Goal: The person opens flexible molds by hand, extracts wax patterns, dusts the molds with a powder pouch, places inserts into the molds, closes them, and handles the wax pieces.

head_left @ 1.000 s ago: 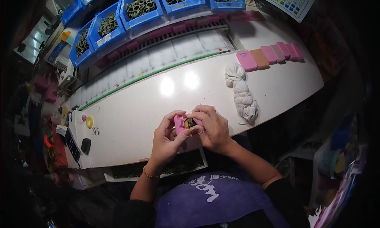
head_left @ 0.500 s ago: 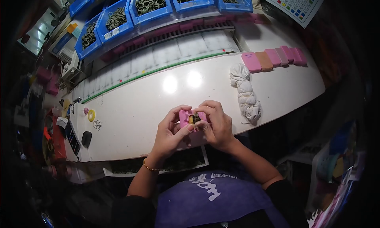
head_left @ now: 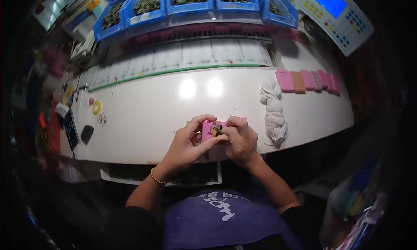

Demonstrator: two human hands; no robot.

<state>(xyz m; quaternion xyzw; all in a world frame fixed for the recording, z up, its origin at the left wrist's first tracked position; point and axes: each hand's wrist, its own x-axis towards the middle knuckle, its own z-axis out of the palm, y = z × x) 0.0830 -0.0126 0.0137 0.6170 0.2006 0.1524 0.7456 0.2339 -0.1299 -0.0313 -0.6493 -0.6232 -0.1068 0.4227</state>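
Above the front part of the white table, my left hand (head_left: 186, 141) is closed around a pink rubber mold (head_left: 206, 130). Its thumb lies along the near side, fingers on the left side. A small yellow and dark piece (head_left: 216, 131) shows in the middle of the mold; its exact kind I cannot make out. My right hand (head_left: 241, 141) is at the mold's right side, fingers bent and closed, thumb and fingertips at the small piece. The fingers cover part of the mold's right half. Whether the right fingertips grip the piece or the mold's edge is hard to see.
A twisted white cloth (head_left: 274, 113) lies right of my hands. Behind it stands a row of pink and tan blocks (head_left: 284, 81). Blue bins (head_left: 190, 10) of greenish ring-shaped pieces line the back, beside a keypad panel (head_left: 334, 15). Left are a yellow tape roll (head_left: 97, 107) and a black mouse (head_left: 87, 134).
The head view has shifted, so the bins and table appear higher and turned. My right fingers have curled in more, and more of the mold's right far corner shows.
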